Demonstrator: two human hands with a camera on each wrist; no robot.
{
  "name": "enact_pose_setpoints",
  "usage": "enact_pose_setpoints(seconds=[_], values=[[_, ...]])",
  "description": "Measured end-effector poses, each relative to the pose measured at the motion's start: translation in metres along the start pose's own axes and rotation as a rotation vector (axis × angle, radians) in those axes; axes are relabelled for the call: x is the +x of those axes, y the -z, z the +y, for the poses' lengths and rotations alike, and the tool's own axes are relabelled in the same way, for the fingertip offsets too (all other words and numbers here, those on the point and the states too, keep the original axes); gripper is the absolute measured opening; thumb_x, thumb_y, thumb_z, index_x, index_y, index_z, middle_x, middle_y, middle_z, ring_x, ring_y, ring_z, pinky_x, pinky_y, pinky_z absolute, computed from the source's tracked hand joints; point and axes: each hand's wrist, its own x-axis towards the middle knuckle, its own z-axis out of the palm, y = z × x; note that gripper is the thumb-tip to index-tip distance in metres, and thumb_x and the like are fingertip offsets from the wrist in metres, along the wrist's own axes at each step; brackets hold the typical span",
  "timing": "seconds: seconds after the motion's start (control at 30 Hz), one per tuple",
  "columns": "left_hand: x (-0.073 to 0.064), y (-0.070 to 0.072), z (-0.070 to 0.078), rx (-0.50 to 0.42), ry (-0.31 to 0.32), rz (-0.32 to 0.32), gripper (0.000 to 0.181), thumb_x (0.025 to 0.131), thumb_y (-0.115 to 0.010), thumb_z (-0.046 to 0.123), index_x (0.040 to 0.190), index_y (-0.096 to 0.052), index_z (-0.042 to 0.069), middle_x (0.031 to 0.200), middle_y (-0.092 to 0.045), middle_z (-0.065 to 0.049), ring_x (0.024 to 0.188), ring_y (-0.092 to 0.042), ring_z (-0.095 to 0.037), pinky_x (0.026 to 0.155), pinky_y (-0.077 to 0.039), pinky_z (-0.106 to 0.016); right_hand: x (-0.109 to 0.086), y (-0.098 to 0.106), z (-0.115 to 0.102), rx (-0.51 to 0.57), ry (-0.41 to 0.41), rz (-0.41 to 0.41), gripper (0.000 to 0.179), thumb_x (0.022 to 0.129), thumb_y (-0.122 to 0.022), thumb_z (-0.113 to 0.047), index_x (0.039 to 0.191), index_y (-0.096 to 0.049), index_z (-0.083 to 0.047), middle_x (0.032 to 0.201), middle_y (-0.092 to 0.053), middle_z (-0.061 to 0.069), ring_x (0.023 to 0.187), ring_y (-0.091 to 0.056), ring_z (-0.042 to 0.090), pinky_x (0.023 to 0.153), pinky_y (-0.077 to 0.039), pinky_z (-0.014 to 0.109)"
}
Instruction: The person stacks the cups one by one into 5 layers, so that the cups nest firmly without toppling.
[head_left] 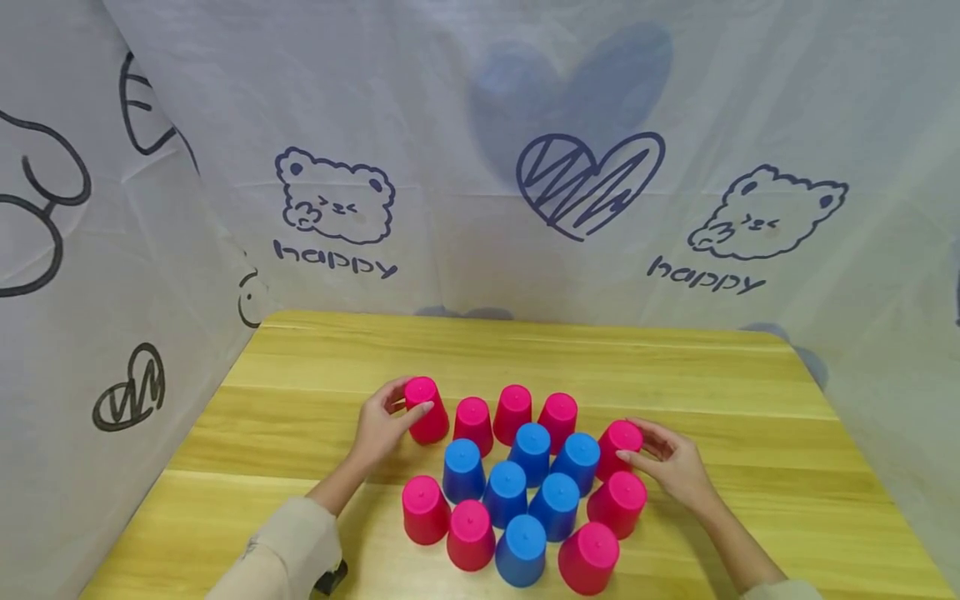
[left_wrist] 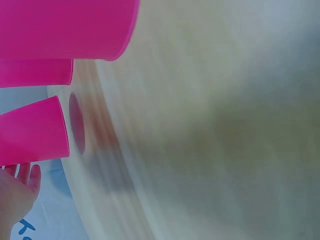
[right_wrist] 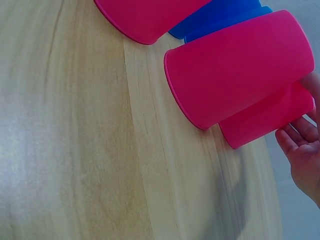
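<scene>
My left hand grips a pink cup at the far left of a group of upside-down cups. The left wrist view shows this pink cup a little above the table, its reflection beneath, with the left fingers against its side. On the right, my right hand holds another pink cup between thumb and fingers. In the right wrist view that cup is partly hidden behind a nearer pink cup; its rim appears to be on the table.
Several blue cups stand mouth down in the middle, close together. More pink cups stand around them on the wooden table. A white cloth with drawn hearts and bears hangs behind and at the sides.
</scene>
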Motion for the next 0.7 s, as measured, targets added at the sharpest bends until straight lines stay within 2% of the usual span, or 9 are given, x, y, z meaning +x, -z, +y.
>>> enact_pose_setpoints(seconds=[0.23, 0.47, 0.7], values=[[0.014, -0.005, 0.003, 0.024, -0.015, 0.011, 0.049, 0.081, -0.072, 0.016, 0.124, -0.055, 0.001, 0.122, -0.059, -0.019, 0.113, -0.056, -0.032, 0.097, -0.047, -0.044, 0.0, 0.0, 0.0, 0.01, 0.002, 0.009, 0.047, 0.079, -0.07, -0.002, 0.121, -0.053, 0.011, 0.098, -0.06, -0.026, 0.09, -0.059, -0.009, 0.079, -0.048, 0.007], [0.018, -0.011, 0.002, 0.031, -0.013, 0.009, 0.049, 0.081, -0.071, 0.016, 0.124, -0.054, 0.001, 0.122, -0.059, -0.02, 0.112, -0.057, -0.033, 0.096, -0.048, -0.044, 0.0, 0.0, 0.001, 0.018, -0.024, 0.007, 0.048, 0.08, -0.07, -0.004, 0.123, -0.052, 0.01, 0.098, -0.059, -0.028, 0.091, -0.058, -0.01, 0.08, -0.047, 0.006], [0.033, -0.014, 0.005, 0.076, -0.018, -0.009, 0.049, 0.081, -0.071, 0.02, 0.124, -0.054, 0.003, 0.121, -0.06, -0.017, 0.112, -0.057, -0.031, 0.097, -0.047, -0.043, 0.0, 0.0, 0.001, 0.01, -0.057, 0.013, 0.049, 0.08, -0.071, -0.007, 0.124, -0.053, 0.008, 0.102, -0.06, -0.02, 0.091, -0.058, -0.01, 0.08, -0.047, 0.007]])
